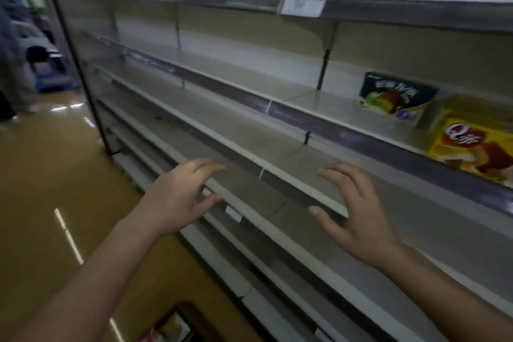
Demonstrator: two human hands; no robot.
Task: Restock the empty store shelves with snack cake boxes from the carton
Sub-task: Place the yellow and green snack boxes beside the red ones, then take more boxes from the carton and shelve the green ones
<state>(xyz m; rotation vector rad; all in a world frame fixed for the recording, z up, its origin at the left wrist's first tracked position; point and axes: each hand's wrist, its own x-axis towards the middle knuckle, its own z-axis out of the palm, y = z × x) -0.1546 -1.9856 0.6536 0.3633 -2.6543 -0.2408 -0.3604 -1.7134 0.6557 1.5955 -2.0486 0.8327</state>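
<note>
Both arms reach toward the shelves (222, 116), a long run of bare grey boards with dark price rails. The left hand (177, 197) hangs before the front edge of a middle shelf, palm down, its fingers (208, 166) spread wide and lightly bent, holding nothing. The right hand (358, 216) is level with it, well apart to the right, over the same shelf's edge. Its fingers (336, 172) are also wide and empty, and the thumb lies across the dark rail. Whether either hand touches the shelf cannot be told.

Two snack cake boxes sit on the shelf above the hands, far right. A green box (397, 98) stands toward the back, its printed face to the aisle. A yellow box (474, 141) sits just beside it on the right, at the front edge, cut off by the frame.

The carton (177, 325) is on the floor (41, 189) at the bottom of the view, near the base of the shelves. It is open, with blurred red and yellow contents.

A white label (302, 6) is clipped to the top rail. Far left, a blurred person (11, 50) stands near a blue cart (52, 75).
</note>
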